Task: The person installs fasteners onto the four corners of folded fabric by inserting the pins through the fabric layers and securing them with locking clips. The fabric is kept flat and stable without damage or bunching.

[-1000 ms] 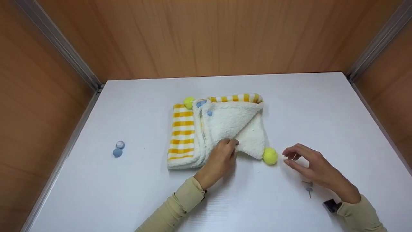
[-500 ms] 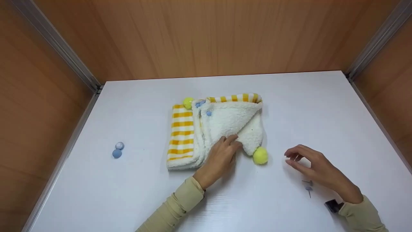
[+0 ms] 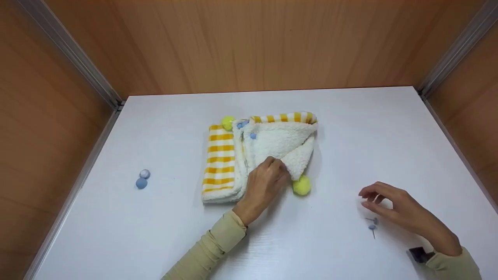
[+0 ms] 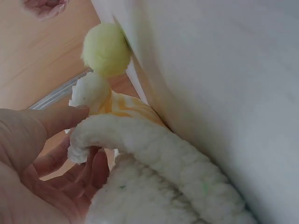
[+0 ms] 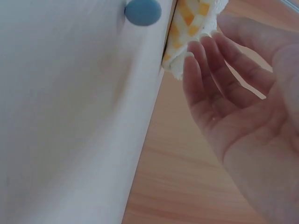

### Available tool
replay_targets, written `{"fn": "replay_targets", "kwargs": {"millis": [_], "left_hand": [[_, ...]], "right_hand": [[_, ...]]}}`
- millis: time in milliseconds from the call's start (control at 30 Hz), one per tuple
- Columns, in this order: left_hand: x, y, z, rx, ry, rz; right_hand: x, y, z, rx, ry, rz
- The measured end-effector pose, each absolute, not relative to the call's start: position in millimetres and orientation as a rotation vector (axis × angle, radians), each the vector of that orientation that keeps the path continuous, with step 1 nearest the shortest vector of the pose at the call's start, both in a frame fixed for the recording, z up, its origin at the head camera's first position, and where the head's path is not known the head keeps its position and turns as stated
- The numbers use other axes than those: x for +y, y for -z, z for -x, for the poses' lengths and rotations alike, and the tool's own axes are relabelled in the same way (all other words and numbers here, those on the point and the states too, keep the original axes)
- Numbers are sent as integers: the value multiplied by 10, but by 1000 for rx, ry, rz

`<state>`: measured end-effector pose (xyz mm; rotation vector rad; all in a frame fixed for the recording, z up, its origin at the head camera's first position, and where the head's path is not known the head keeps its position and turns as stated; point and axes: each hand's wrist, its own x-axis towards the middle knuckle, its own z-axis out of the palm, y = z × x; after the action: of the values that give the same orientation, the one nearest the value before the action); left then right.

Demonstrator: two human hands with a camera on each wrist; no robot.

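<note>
A folded blanket (image 3: 221, 167), yellow-and-white checked with white fleece, lies in the middle of the table. My left hand (image 3: 262, 186) pinches its fleece edge (image 4: 117, 130) between thumb and fingers at the front. A yellow pom-pom (image 3: 301, 185) hangs from a blanket corner just right of that hand; a second pom-pom (image 3: 228, 123) is at the top left. Blue round pieces (image 3: 253, 135) sit on the upper fleece. My right hand (image 3: 400, 210) hovers at the right, fingers relaxed and holding nothing, near two blue-headed pins (image 3: 372, 227).
Two round blue caps (image 3: 141, 183) lie together on the left of the white table (image 3: 116, 225). Wooden panels (image 3: 264, 46) with metal corner posts enclose the back and sides. A small black device (image 3: 418, 254) is at the right wrist.
The blanket corner with its pom-pom has moved left towards my left hand. That hand spread its fingers and now pinches the edge. My right hand has drawn away rightward and slightly down.
</note>
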<state>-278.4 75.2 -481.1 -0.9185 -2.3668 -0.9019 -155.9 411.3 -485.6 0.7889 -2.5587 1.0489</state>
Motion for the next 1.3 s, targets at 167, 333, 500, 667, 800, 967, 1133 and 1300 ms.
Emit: {"fn": "replay_targets", "kwargs": {"millis": [167, 333, 500, 667, 800, 967, 1133, 1300], "left_hand": [[747, 4795, 2793, -2405, 951, 815], [741, 4801, 2819, -2385, 992, 749], [734, 4803, 2840, -2374, 1028, 713], [745, 4807, 2864, -2382, 1063, 695], [766, 4810, 2898, -2372, 1082, 692], [786, 4793, 2913, -2365, 1082, 681], [788, 4775, 2906, -2392, 1098, 708], [768, 4778, 2883, -2385, 1039, 785]], "right_hand": [[4222, 4813, 1424, -2688, -1032, -761], [4321, 4817, 1322, -2775, -1069, -769], [4371, 4886, 1289, -2751, -1109, -839], [4390, 4950, 1274, -2732, -1141, -869], [4387, 4978, 1258, -2728, -1149, -842], [4366, 4995, 1259, -2731, -1132, -816], [4350, 4929, 1298, -2775, -1095, -757], [4185, 4744, 1473, -2754, -1031, -778]]}}
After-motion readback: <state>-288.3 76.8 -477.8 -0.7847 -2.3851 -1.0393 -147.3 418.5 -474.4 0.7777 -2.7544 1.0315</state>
